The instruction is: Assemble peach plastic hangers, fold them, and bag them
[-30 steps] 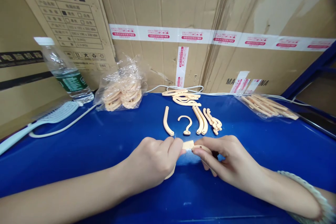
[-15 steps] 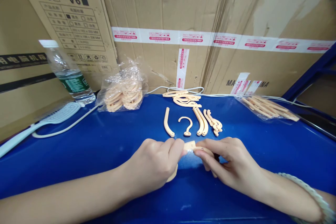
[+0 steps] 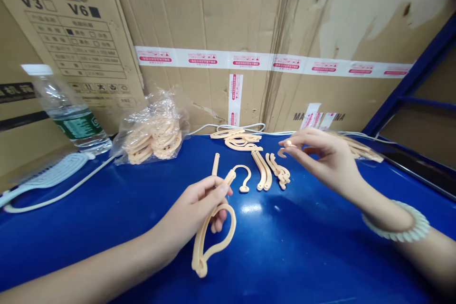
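Observation:
My left hand [image 3: 210,204] is closed on a beige folding-hanger piece [image 3: 233,228], a long arm with a curved loop hanging below the fingers. Raised above the table at the right, my right hand [image 3: 317,152] pinches a small beige hanger hook [image 3: 282,152], mostly hidden by the fingers. Just beyond my left hand lie a loose hanger hook [image 3: 248,178] and a straight-looking hanger arm [image 3: 215,164], partly covered by the hand. Two curved hanger arms [image 3: 261,173] rest side by side, with a small pile of hooks [image 3: 280,171] to their right.
Looped beige parts [image 3: 242,141] lie at the back near a white cable [image 3: 206,127]. A plastic bag of parts [image 3: 153,133], a water bottle [image 3: 71,114] and a pale hairbrush [image 3: 53,171] stand or lie at left. Cardboard boxes [image 3: 199,95] wall the blue table's back.
My hands have come apart. The right has moved up and away to the right, now with a small hook; the left still holds its piece, now tilted, its loop showing. The view has shifted.

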Action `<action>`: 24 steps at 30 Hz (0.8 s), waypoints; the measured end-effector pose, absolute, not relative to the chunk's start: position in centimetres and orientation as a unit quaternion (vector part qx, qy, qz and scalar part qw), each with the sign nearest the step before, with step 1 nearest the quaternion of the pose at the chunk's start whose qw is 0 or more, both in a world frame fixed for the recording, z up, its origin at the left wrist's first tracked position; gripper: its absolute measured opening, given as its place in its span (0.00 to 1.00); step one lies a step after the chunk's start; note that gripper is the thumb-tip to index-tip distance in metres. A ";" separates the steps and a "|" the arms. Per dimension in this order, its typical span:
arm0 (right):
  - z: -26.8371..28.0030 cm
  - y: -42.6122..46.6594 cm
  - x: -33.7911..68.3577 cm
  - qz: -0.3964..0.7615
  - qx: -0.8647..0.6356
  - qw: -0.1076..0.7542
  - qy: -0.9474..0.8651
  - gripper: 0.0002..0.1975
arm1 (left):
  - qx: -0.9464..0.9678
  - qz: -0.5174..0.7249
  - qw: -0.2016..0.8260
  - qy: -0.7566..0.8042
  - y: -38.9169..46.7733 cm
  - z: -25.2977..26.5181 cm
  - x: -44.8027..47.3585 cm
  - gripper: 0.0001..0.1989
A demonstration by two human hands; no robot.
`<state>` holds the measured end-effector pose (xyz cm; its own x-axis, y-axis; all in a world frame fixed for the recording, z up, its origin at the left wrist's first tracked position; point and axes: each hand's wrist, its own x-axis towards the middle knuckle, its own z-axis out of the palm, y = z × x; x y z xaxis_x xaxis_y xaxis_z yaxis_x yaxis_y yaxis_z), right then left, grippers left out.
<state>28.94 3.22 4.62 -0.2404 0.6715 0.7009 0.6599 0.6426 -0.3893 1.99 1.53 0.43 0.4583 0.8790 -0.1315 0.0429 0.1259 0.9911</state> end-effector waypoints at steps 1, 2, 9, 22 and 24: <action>4.4 3.6 29.2 -0.018 -0.418 0.434 -0.798 0.07 | 0.548 0.333 0.657 0.396 1.6 0.5 2.0 0.18; 4.2 4.0 29.4 -0.040 -0.414 0.415 -0.809 0.07 | 0.530 0.338 0.672 0.392 1.6 0.5 2.0 0.18; 2.1 5.2 30.1 -0.046 -0.439 0.226 -0.869 0.11 | 0.484 0.385 0.695 0.367 1.4 0.6 1.8 0.12; 2.9 0.6 25.8 -0.050 -0.272 0.272 -0.922 0.16 | 0.461 0.458 0.648 0.398 1.5 0.6 2.1 0.14; 2.7 -0.6 24.7 -0.061 -0.220 0.232 -0.945 0.16 | 0.466 0.460 0.640 0.401 1.5 0.5 2.2 0.15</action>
